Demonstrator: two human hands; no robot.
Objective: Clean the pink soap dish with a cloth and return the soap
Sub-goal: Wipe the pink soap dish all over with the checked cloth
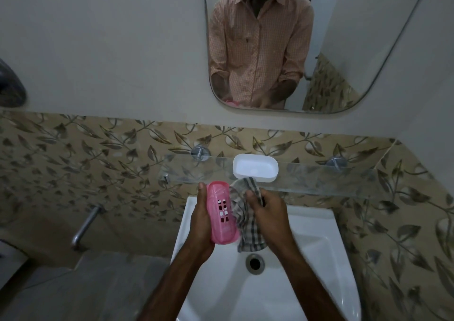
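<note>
My left hand grips the pink soap dish over the white sink, thumb along its left edge; the dish stands on end and its slotted bottom faces me. My right hand holds a checked grey-and-white cloth bunched against the dish's right side, with the cloth's lower end hanging down toward the basin. A white oval piece sits on the glass shelf just behind my hands; I cannot tell whether it is the soap or a tray.
A white sink with a metal drain lies below my hands. The glass shelf runs along the leaf-patterned tiled wall. A metal tap sticks out at the left. A mirror hangs above.
</note>
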